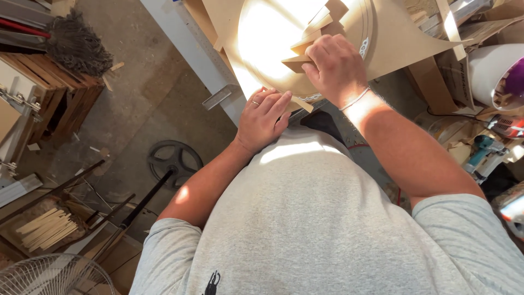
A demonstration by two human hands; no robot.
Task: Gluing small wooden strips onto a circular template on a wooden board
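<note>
A round, pale fibreboard disc (pixel 262 43) lies on the bench in bright sunlight, with a brown board (pixel 404 38) beneath it. My right hand (pixel 335 68) presses a small wedge-shaped wood offcut (pixel 295 63) against the disc's near side; more thin offcuts (pixel 322 22) are stacked above it. My left hand (pixel 265 120) rests flat at the disc's near edge, fingers together, touching a narrow wood strip (pixel 301 104). A ring is on one finger. Whether the left hand grips anything is hidden.
A grey metal rail (pixel 191 49) runs diagonally left of the disc. On the floor lie a black wheel (pixel 174 161), a bundle of wood strips (pixel 46 229) and a fan guard (pixel 49 276). A teal power tool (pixel 483 150) and white bucket (pixel 491 71) sit right.
</note>
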